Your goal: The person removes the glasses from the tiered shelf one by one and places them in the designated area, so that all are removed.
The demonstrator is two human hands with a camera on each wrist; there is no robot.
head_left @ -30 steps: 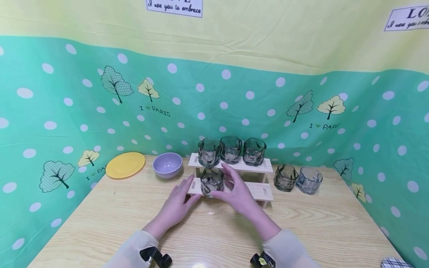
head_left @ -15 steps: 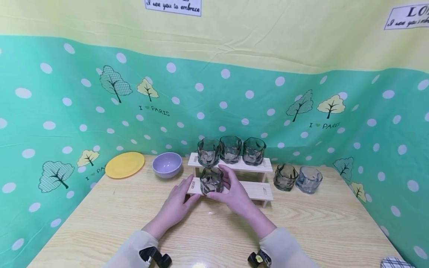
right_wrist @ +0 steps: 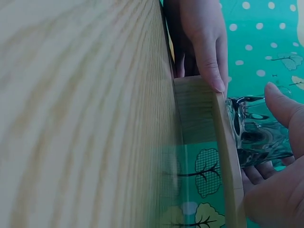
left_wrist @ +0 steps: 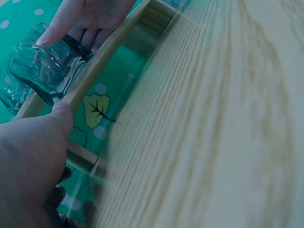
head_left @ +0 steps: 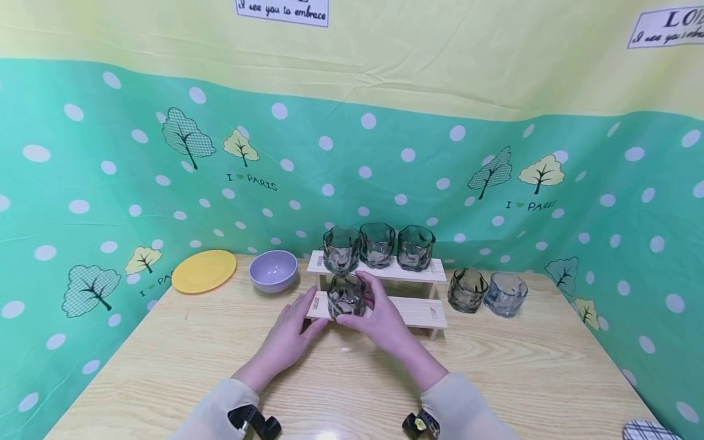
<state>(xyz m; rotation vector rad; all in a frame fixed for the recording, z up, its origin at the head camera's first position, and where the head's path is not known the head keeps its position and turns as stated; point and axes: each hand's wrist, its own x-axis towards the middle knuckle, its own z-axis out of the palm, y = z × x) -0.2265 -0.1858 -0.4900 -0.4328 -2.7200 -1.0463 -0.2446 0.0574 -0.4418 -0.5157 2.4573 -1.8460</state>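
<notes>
On the left part of the lower tier stands a smoky grey drinking glass [head_left: 346, 297], upright. My right hand [head_left: 385, 311] holds it from the right, thumb across its front and fingers behind. My left hand [head_left: 291, 333] grips the left end of the two-tier wooden rack [head_left: 418, 311]. In the right wrist view, the left thumb rests on the front edge of the rack's board [right_wrist: 228, 156]. The glass [left_wrist: 45, 64] sits close to that edge in the left wrist view. Parts of the left fingers are hidden.
Several grey glasses, one of them this glass [head_left: 416, 247], line the upper tier. Right of the rack stand a brownish glass [head_left: 467, 291] and a bluish glass [head_left: 505, 294]. A purple bowl [head_left: 273, 271] and a yellow plate [head_left: 203, 272] are at left. Patterned cloth hangs behind.
My right wrist has shifted slightly left, and the right thumb has settled further across the glass's front. The glass and my left hand stay nearly in place.
</notes>
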